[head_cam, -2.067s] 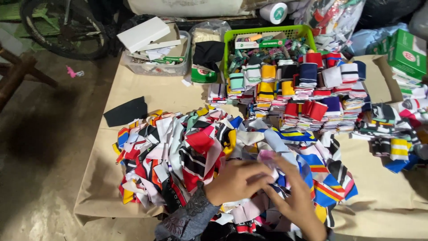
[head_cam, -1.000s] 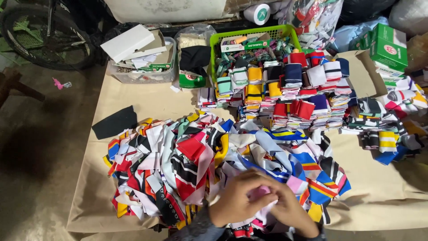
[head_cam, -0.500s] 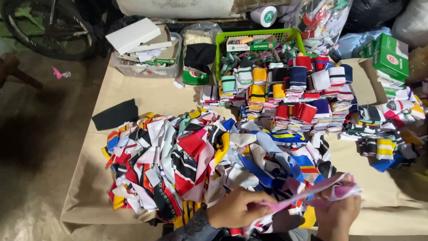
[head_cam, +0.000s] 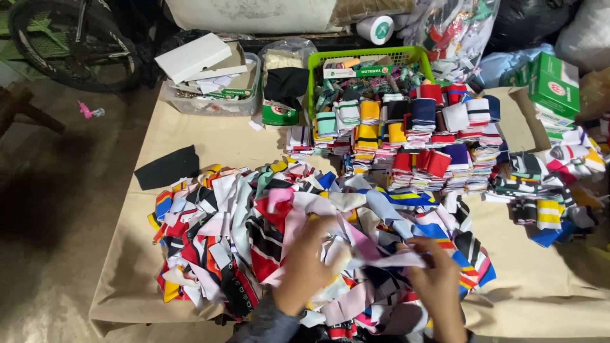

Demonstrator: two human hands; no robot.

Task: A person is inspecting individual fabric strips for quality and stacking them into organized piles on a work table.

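Two hands work over the scrap pile point(head_cam: 267, 248) at the tabletop's point(head_cam: 210, 136) near edge. Left hand point(head_cam: 309, 263) and right hand point(head_cam: 437, 279) each have a closed grip on one pale pink strip point(head_cam: 387, 259), stretched between them above the pile. Folded stacks point(head_cam: 419, 143) sit toward the far edge, before a green basket point(head_cam: 406, 57).

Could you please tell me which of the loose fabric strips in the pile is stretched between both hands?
It is the pale pink strip, pulled out between the left hand and right hand; the other strips lie loose in the pile.
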